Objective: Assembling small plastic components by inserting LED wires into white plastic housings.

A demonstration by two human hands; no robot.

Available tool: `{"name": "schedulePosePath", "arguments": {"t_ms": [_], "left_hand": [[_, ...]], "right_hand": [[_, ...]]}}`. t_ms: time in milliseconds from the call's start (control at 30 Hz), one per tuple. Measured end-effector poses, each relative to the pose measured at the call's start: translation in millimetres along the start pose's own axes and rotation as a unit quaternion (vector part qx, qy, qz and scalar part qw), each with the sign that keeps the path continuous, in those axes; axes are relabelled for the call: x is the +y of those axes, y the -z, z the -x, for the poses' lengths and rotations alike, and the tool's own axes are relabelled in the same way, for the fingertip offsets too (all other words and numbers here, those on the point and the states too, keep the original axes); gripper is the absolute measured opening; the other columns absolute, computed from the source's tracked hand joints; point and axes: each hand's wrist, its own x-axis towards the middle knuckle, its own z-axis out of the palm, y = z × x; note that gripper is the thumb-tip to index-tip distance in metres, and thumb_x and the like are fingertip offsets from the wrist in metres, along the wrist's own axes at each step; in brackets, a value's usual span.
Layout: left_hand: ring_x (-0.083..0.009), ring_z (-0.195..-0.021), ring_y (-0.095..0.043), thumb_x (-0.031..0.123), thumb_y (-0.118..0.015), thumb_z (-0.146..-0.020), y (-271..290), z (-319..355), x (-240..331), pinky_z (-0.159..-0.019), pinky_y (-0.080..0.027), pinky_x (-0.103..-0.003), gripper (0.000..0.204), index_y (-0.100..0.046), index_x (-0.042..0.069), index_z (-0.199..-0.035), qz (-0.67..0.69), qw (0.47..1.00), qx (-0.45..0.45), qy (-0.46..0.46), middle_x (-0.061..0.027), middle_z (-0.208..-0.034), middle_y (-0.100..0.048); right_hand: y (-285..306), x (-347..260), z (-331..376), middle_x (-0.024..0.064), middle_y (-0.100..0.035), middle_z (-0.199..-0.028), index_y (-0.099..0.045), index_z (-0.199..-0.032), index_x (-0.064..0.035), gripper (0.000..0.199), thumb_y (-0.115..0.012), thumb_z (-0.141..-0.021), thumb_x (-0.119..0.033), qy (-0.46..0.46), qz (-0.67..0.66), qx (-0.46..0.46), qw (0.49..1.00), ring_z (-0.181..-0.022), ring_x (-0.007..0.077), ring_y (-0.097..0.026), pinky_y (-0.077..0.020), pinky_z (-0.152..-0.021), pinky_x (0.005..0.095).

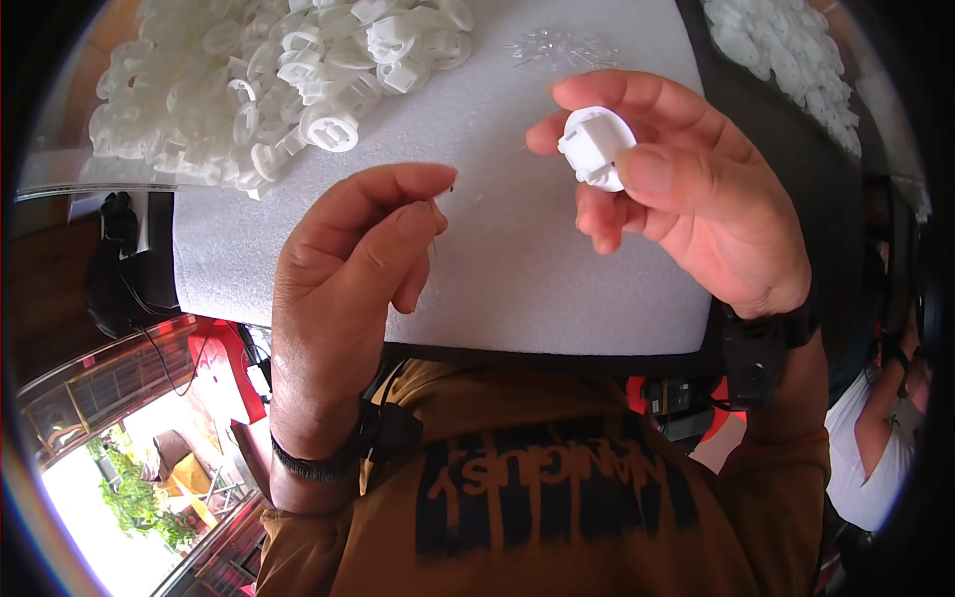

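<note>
A worker's right hand (721,214) pinches a round white plastic fitting (592,144) with a box-shaped housing between thumb and fingers, raised over the right side of a white foam sheet (557,298). Across from it, the left hand (333,249) is curled, thumb near the index finger, a tiny dark speck at the fingertip; whether the digits close on anything, I cannot tell.

The pale, lightly textured sheet lies over a dark tabletop (836,234). A large heap of white plastic fittings (229,95) spills across its far left, a scatter of small clear, thin-legged pieces (562,47) lies at far centre, and another pile of white parts (786,65) sits beyond at right.

At lower left, a bright opening (80,527) shows green plants (134,493) outside, near a red plastic object (224,368). At lower right is another person in a white garment (865,478).

The worker's brown shirt (383,542) bears a dark printed panel (547,512) of large brown lettering, upside down from this view.
</note>
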Motion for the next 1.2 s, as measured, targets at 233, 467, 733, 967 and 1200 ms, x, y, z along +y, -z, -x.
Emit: {"name": "schedulePosePath", "arguments": {"t_ms": [233,467,733,967,1200], "left_hand": [[-0.0046,-0.05,-0.041,0.007,-0.058,-0.086,6,6,-7,-0.047,-0.033,-0.016,0.016,-0.057,-0.002,-0.099,0.205,0.976,-0.075,0.01,-0.0096,-0.084,-0.061],[-0.005,-0.044,-0.034,0.013,-0.061,-0.085,-7,11,-10,-0.046,-0.03,-0.018,0.015,-0.055,0.004,-0.095,0.198,0.975,-0.097,-0.022,-0.0087,-0.082,-0.054],[-0.0056,-0.044,-0.035,0.013,-0.061,-0.084,-12,16,-15,-0.045,-0.03,-0.018,0.016,-0.053,0.002,-0.093,0.192,0.974,-0.091,-0.082,-0.0094,-0.08,-0.053],[-0.0046,-0.047,-0.042,0.007,-0.063,-0.083,-18,15,-12,-0.044,-0.036,-0.017,0.016,-0.055,0.001,-0.095,0.214,0.968,-0.089,-0.093,-0.0106,-0.082,-0.06],[-0.0067,-0.043,-0.042,0.006,-0.06,-0.084,-29,14,-11,-0.044,-0.036,-0.017,0.014,-0.053,-0.001,-0.094,0.204,0.966,-0.096,-0.123,-0.0124,-0.081,-0.06]], "right_hand": [[-3,0,0,0.0159,-0.057,-0.11,-0.046,-0.125,-0.0023,0.051,-0.061,-0.08,-0.018,-0.013,0.006,-0.053,0.999,-0.07,0.0125,-0.059,-0.048,-0.065,0.0262],[-3,-1,2,0.0143,-0.062,-0.093,-0.048,-0.122,0.0022,0.056,-0.064,-0.081,-0.031,-0.02,0.014,-0.092,0.995,-0.065,0.0152,-0.06,-0.0495,-0.06,0.0286],[-3,-3,5,0.0155,-0.063,-0.091,-0.049,-0.12,0.0046,0.057,-0.063,-0.081,-0.035,-0.038,0.006,-0.117,0.992,-0.065,0.0175,-0.06,-0.0501,-0.057,0.0288],[-3,-3,5,0.0168,-0.062,-0.091,-0.049,-0.118,0.0071,0.058,-0.064,-0.081,-0.034,-0.038,-0.004,-0.135,0.99,-0.075,0.0206,-0.062,-0.0511,-0.054,0.0285],[-2,-3,6,0.0167,-0.062,-0.092,-0.049,-0.117,0.0084,0.06,-0.065,-0.079,-0.035,-0.047,-0.016,-0.137,0.989,-0.082,0.021,-0.062,-0.0527,-0.055,0.0284]]}}
